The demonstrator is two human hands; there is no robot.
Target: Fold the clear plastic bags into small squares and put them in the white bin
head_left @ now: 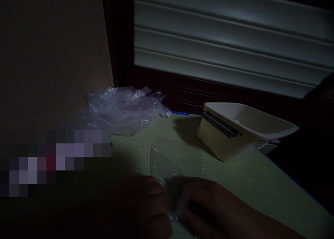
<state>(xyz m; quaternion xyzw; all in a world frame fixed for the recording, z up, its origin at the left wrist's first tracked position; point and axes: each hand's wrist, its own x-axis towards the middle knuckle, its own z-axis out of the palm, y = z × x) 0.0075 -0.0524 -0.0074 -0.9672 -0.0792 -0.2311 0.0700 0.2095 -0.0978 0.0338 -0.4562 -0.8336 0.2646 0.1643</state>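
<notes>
Right hand (206, 199) pinches a crinkled, transparent bag (173, 159), left hand (152, 204) curled, hold unclear.

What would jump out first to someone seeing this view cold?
Probably the cream open-topped container toward the right edge of the green table, pale against the dim room. Next, the shiny heap of crumpled clear plastic at the back left, below the slatted panel. Front and centre, the left hand and right hand are at the near end of a clear plastic bag.
</notes>
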